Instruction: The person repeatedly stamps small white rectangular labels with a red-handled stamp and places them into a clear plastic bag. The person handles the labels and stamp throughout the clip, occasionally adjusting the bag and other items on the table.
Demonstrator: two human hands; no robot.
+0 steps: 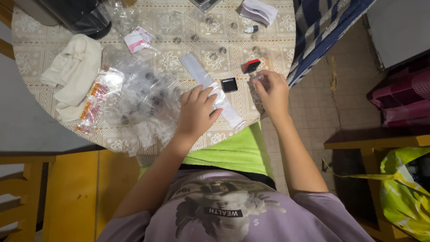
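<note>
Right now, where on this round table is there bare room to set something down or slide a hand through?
The barest patch of the table is its far left edge, above the white cloth. Another lies at the near rim, below the long clear strip. It is crowded between the cloth and the left hand, where clear plastic bags pile up. Around the right hand, a black square piece and small round parts scatter.

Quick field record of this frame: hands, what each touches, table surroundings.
left hand: flat, palm down on a long clear plastic strip
right hand: fingertips pinched on a small clear item, too small to tell
between hands: small black square
near right hand: red-and-black object
left of hands: clear plastic bags, cream cloth
surface: round table, patterned cover
</note>
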